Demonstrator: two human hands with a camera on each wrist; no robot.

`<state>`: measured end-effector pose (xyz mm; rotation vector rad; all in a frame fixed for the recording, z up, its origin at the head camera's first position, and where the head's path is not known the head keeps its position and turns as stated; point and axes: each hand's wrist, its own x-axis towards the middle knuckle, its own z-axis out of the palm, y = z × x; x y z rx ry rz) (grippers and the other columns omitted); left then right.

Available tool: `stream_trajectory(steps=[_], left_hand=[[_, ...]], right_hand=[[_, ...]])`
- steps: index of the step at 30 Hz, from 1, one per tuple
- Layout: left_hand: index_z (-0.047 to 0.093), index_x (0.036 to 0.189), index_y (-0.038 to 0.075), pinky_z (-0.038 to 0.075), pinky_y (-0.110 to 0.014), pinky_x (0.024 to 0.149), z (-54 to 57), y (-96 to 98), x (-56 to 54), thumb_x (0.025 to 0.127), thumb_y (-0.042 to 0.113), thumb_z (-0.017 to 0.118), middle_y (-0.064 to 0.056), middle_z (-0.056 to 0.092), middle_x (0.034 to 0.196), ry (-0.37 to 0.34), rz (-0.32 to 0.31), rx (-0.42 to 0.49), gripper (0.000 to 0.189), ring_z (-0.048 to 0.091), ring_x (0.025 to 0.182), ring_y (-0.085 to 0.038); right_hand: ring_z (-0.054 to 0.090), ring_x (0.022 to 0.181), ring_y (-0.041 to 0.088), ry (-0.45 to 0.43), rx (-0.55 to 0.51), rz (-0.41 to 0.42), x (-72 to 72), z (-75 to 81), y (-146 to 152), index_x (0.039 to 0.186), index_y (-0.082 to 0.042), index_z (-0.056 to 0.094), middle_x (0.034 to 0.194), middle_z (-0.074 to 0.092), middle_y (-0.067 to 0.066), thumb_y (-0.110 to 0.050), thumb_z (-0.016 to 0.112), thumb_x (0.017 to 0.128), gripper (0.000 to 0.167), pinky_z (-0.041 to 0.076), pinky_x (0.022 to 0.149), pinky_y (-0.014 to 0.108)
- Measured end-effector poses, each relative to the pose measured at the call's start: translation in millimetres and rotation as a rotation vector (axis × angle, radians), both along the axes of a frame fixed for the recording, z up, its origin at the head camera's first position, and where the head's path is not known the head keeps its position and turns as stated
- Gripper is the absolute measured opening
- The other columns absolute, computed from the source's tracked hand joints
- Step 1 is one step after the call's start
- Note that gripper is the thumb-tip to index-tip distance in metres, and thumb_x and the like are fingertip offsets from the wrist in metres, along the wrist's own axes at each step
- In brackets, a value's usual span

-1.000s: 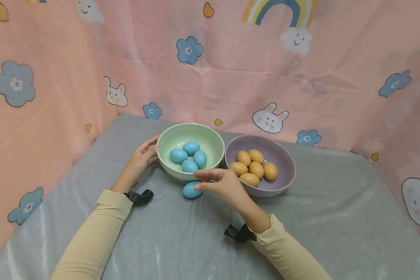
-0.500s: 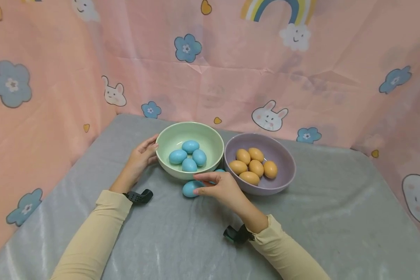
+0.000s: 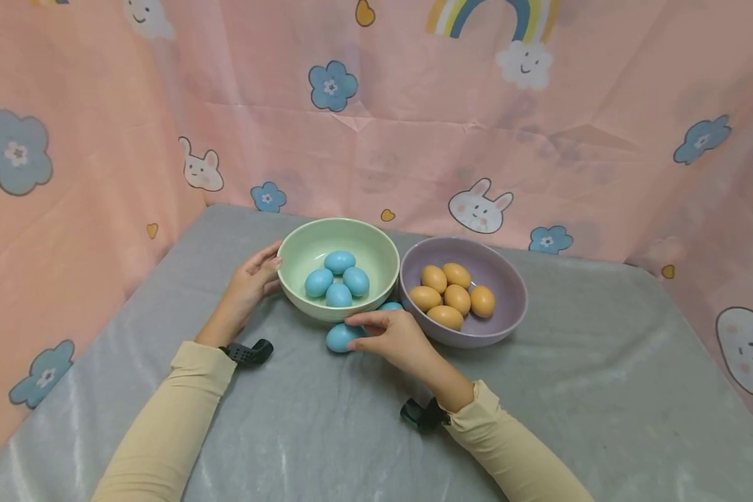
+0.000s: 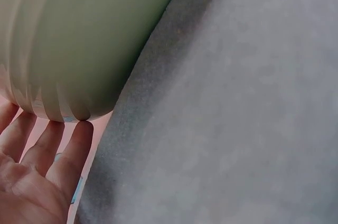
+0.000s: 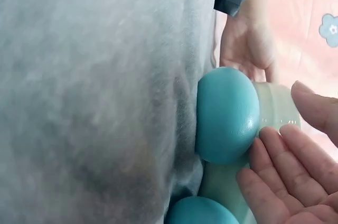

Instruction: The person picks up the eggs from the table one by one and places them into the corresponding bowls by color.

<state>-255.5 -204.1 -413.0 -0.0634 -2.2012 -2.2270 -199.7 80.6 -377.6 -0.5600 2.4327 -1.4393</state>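
My left hand rests against the left outer side of a light green bowl; in the left wrist view its fairly straight fingers touch the bowl's wall. Several blue eggs lie inside. Just in front of the bowl, a blue egg sits on the cloth, with my right hand at its right side, thumb and fingers spread around that end. Seen from the right wrist, those fingers are extended, their tips close by the egg. Another blue egg is partly hidden behind the right hand.
To the right of the green bowl, right beside it, stands a purple bowl holding several tan-yellow eggs. Grey cloth covers the table. A pink patterned curtain hangs behind and along both sides.
The right fingertips have come down slightly toward the near blue egg, and more of the egg behind that hand shows. The left hand stays at the bowl. The head view shifts a little.
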Motion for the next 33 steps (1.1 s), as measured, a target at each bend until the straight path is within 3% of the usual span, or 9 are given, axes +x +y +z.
stream_trajectory(steps=[9, 17, 25, 33], left_hand=[[0.035, 0.155, 0.013, 0.055, -0.013, 0.091, 1.6, -1.3, 1.8, 0.104, 0.031, 0.052, -0.009, 0.035, 0.161, -0.004, 0.017, -0.006, 0.057, 0.059, 0.111, 0.002], [0.034, 0.155, 0.012, 0.055, -0.013, 0.091, -0.1, -1.6, 1.8, 0.104, 0.032, 0.052, -0.010, 0.035, 0.161, 0.003, 0.013, -0.010, 0.058, 0.060, 0.112, 0.001], [0.035, 0.155, 0.013, 0.054, -0.013, 0.093, 1.7, 0.6, 0.4, 0.104, 0.033, 0.053, -0.009, 0.035, 0.161, -0.002, 0.012, -0.018, 0.058, 0.059, 0.113, 0.000], [0.033, 0.156, 0.012, 0.055, -0.013, 0.092, 0.3, 0.4, 0.3, 0.105, 0.030, 0.051, -0.009, 0.034, 0.162, -0.008, 0.007, -0.006, 0.057, 0.058, 0.112, 0.001]], right_hand=[[0.069, 0.110, 0.021, 0.007, 0.005, -0.007, -3.8, -1.2, -0.7, 0.110, -0.003, 0.076, 0.113, 0.075, 0.010, -0.010, 0.083, 0.079, 0.033, 0.059, 0.090, 0.023], [0.069, 0.107, 0.019, -0.010, 0.068, 0.037, -3.6, -6.5, 1.4, 0.115, -0.005, 0.074, 0.117, 0.074, 0.009, -0.017, 0.083, 0.080, 0.038, 0.059, 0.089, 0.026], [0.069, 0.108, 0.021, -0.024, 0.056, 0.045, -4.5, -8.7, 3.7, 0.117, -0.002, 0.072, 0.119, 0.073, 0.012, -0.016, 0.083, 0.081, 0.040, 0.060, 0.088, 0.026], [0.066, 0.107, 0.020, 0.008, 0.123, 0.066, -4.5, -9.4, 1.4, 0.121, -0.004, 0.071, 0.111, 0.074, 0.009, -0.021, 0.082, 0.082, 0.044, 0.057, 0.086, 0.027]])
